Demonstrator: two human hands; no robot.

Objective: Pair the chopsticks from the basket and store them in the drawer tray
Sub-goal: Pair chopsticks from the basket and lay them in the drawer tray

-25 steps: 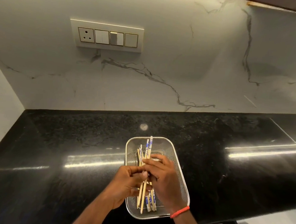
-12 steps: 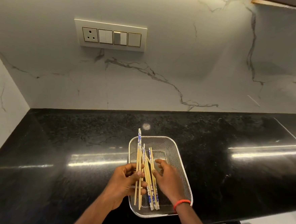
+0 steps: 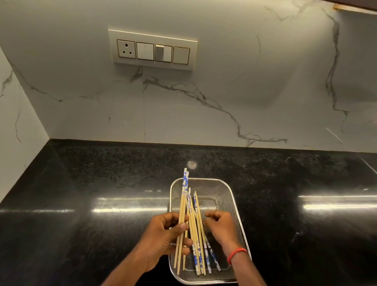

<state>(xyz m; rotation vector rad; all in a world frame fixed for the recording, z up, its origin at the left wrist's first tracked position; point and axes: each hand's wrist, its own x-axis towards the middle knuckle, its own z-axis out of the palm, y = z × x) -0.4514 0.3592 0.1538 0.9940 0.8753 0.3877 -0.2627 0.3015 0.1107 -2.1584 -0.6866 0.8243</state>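
Right hand [image 3: 221, 229]: drawn back off the loose chopsticks [image 3: 197, 253] since half a second ago; fingers curled, gripping nothing I can see. Left hand [image 3: 162, 237]: clamped on two chopsticks [image 3: 182, 200], raised at the left rim of the mesh basket [image 3: 202, 180]. Loose ones lie inside it, on the black countertop [image 3: 91, 180].

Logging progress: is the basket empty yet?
Not empty. Several chopsticks lie loose in the mesh basket, beside the right hand; the left hand grips a raised bundle at its left rim.
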